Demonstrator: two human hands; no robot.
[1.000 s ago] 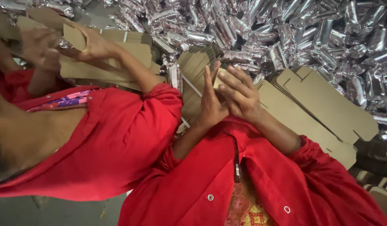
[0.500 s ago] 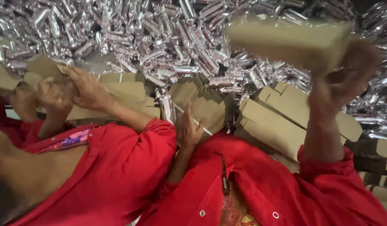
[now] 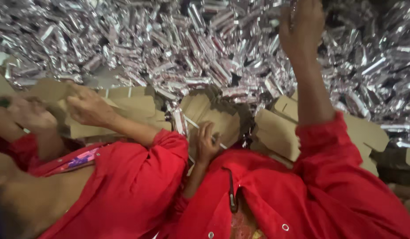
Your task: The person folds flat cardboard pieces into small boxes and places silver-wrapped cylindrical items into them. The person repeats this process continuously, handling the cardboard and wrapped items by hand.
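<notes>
reaching far into the heap of foil-wrapped bars (image 3: 222, 48), the right hand (image 3: 302, 26) has its fingers curled among them; whether it grips one, i cannot tell. the left hand (image 3: 207, 142) clasps the near edge of a folded carton (image 3: 216, 114) close to the body. picking looks like the step in hand; next calls for pinching one bar free. the carton's long axis seems to run near to far, flaps toward the heap.

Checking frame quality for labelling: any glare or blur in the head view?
Head view: strong glare off the silver foil packets; right hand slightly soft at the top edge; a co-worker's hands at left are motion-blurred; left hand and flat cardboard boxes fairly sharp.
</notes>
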